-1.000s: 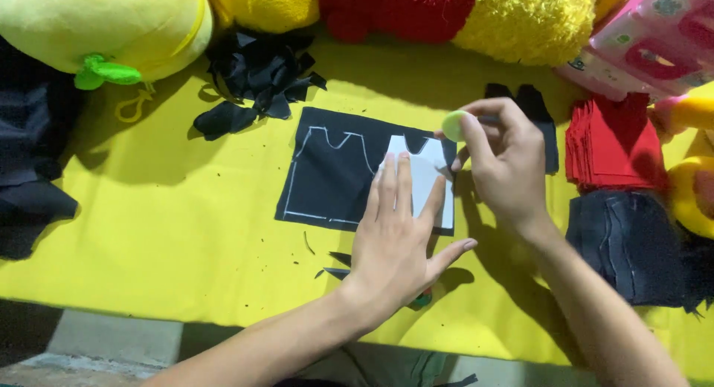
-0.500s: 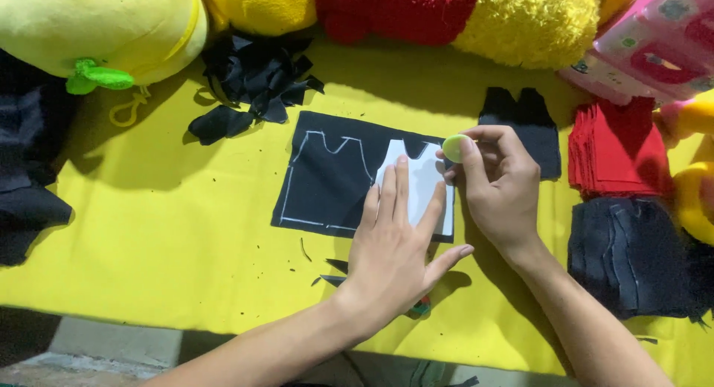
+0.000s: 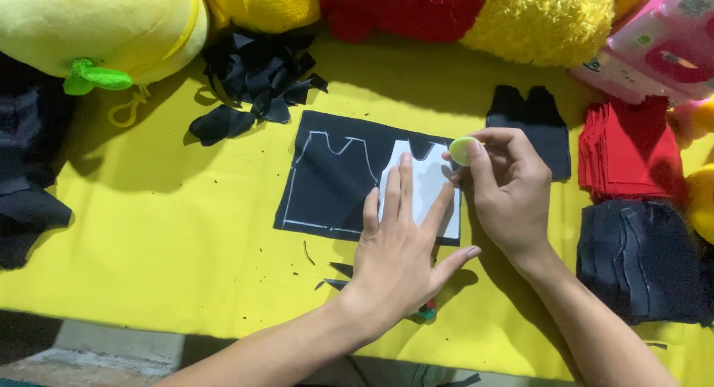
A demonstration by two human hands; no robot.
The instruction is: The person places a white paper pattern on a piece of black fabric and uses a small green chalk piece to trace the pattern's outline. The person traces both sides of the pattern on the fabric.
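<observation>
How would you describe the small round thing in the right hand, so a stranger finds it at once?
Start at the yellow table, then the black fabric with white outlines. At its upper right edge, the right hand pinches a pale green disc, the only round, light piece there.

Tabletop covered in yellow cloth. Lying directly on it: a black fabric rectangle with white chalk outlines at centre; a heap of black fabric scraps behind it to the left; a cut black piece to the right; a red fabric stack and a dark fabric stack at the right edge; small black offcuts in front; plush toys along the far edge.
</observation>
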